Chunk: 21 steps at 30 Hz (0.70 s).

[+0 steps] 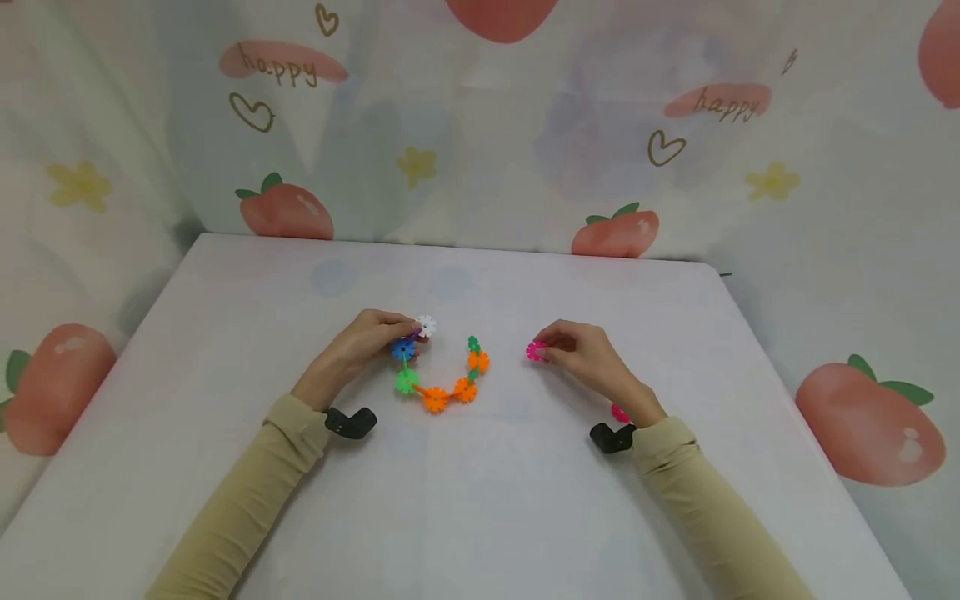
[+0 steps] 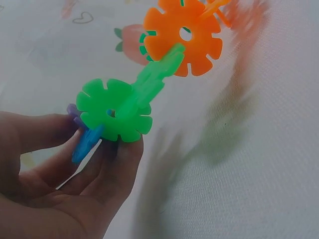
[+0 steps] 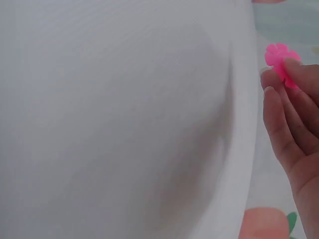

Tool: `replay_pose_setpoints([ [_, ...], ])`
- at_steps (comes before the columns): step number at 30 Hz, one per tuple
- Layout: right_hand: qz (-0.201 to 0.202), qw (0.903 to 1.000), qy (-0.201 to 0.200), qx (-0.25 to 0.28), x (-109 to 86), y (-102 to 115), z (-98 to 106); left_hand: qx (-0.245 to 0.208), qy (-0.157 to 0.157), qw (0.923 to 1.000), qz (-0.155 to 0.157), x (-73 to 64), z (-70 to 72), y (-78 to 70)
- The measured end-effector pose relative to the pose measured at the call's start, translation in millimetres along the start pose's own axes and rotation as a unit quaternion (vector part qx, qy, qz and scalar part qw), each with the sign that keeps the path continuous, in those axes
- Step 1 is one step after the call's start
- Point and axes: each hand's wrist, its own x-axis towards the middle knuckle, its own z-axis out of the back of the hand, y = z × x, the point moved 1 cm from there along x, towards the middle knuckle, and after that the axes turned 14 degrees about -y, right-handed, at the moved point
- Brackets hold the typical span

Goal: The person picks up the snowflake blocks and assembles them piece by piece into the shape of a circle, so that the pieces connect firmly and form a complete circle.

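A curved chain of interlocking snowflake discs (image 1: pixel 436 400) spans white, purple, blue, green and orange pieces. My left hand (image 1: pixel 375 336) pinches it at the far-left end, near the purple piece, with a white disc (image 1: pixel 427 326) just past the fingertips. In the left wrist view, a green disc (image 2: pixel 113 112) and an orange disc (image 2: pixel 184 37) trail from that hand, their shadow on the table below. To the right, apart from the chain, my right hand (image 1: pixel 588 354) holds a pink snowflake disc (image 1: pixel 535 351) between thumb and fingers. That pink disc shows again in the right wrist view.
Another pink disc (image 1: pixel 620 412) lies on the white table (image 1: pixel 480 500) beneath the right wrist, partly hidden by it. Black wrist cameras (image 1: pixel 351 423) are worn at both cuffs. A printed curtain (image 1: pixel 480 125) hangs behind the table's back edge.
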Motion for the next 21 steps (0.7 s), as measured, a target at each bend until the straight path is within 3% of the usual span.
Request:
replay_pose_setpoints([
  [9, 0.026, 0.9982, 0.002, 0.053, 30.9, 23.8, -30.8, 0.001, 0.000, 1.0000, -0.007, -1.0, 5.0, -0.2],
  [15, 0.036, 0.9975, 0.001, 0.061, 40.7, 31.7, -46.8, -0.004, 0.015, 0.9997, -0.017, -0.3, -1.2, 2.3],
  [21, 0.042, 0.9974, 0.008, 0.058, 50.1, 47.3, -61.0, 0.011, 0.001, 0.9998, -0.018, -1.6, 0.4, 0.9],
])
